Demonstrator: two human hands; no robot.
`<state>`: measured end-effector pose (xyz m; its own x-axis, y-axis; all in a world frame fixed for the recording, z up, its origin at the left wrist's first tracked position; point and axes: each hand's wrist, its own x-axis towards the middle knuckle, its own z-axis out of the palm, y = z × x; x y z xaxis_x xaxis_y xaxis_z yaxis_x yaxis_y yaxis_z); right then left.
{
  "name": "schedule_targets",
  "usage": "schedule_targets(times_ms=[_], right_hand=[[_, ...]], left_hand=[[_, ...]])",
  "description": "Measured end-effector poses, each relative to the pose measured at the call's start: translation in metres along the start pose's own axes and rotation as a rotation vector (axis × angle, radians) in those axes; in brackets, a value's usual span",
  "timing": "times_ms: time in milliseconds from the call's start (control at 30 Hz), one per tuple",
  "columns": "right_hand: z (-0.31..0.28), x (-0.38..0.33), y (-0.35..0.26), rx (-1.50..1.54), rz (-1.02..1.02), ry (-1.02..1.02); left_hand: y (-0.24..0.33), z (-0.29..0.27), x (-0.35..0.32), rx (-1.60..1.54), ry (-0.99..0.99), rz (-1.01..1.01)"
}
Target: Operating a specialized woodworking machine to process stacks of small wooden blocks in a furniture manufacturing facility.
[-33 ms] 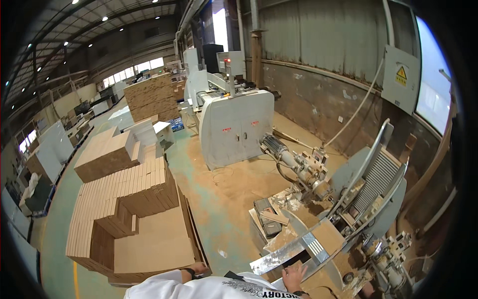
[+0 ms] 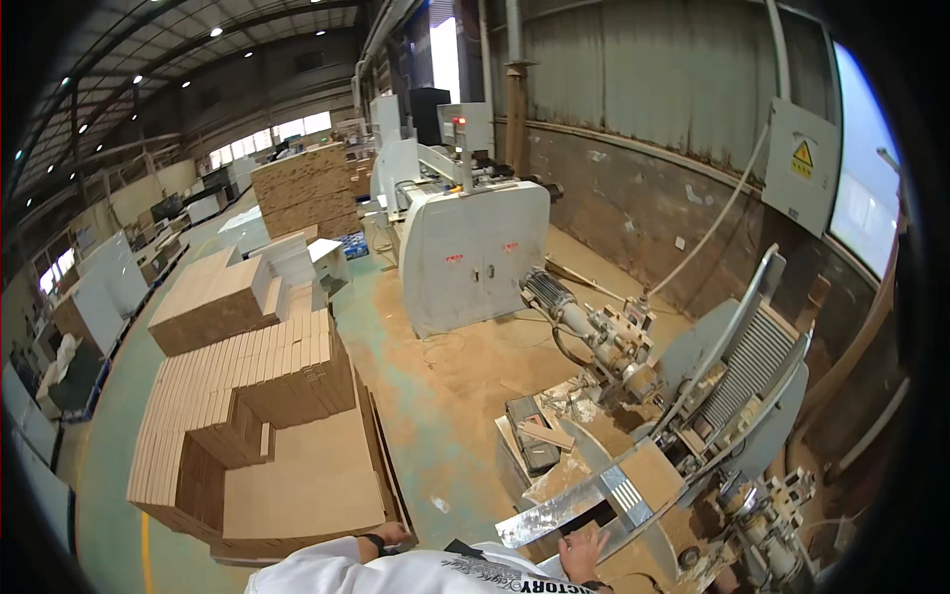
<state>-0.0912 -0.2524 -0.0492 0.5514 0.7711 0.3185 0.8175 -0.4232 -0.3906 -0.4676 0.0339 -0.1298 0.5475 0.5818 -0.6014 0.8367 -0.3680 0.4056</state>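
My left hand [image 2: 394, 533] is at the near right corner of a stack of brown boards [image 2: 307, 485], beside the top board's edge. Its fingers are too small and too foreshortened to make out, so its grip is unclear. Over at the machine, my right hand [image 2: 582, 554] lies with its fingers spread at the metal edge of the machine table [image 2: 539, 522], holding nothing. A dark gap in the table opens just beyond those fingers. Narrower board pieces [image 2: 247, 366] stand in stepped rows along the stack's far and left sides.
Past the table are a ribbed roller chute [image 2: 747, 361] and motor units [image 2: 777, 525]. A dark toolbox [image 2: 534, 436] sits on the machine's left side. Farther off stand a white machine cabinet [image 2: 475, 257] and another board stack [image 2: 213, 302]. Sawdust covers the floor [image 2: 445, 366].
The view has shifted slightly. Both hands keep about the same places, and the boards and machine look unchanged.
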Motion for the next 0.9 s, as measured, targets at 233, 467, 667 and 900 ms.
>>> schedule_targets(times_ms=[233,467,667,900], right_hand=[[-0.015,-0.001,-0.010,-0.242,-0.052,-0.131],[-0.009,-0.001,-0.013,-0.454,-0.052,-0.173],[-0.023,0.000,-0.024,-0.305,0.000,-0.207],[-0.026,0.001,-0.021,-0.242,0.019,-0.325]], left_hand=[[-0.043,0.033,-0.005,-0.076,-0.065,-0.061],[-0.052,0.036,-0.013,-0.202,-0.054,-0.116],[-0.040,0.029,-0.021,-0.159,0.000,-0.110],[0.018,-0.078,-0.012,-0.412,0.323,0.078]])
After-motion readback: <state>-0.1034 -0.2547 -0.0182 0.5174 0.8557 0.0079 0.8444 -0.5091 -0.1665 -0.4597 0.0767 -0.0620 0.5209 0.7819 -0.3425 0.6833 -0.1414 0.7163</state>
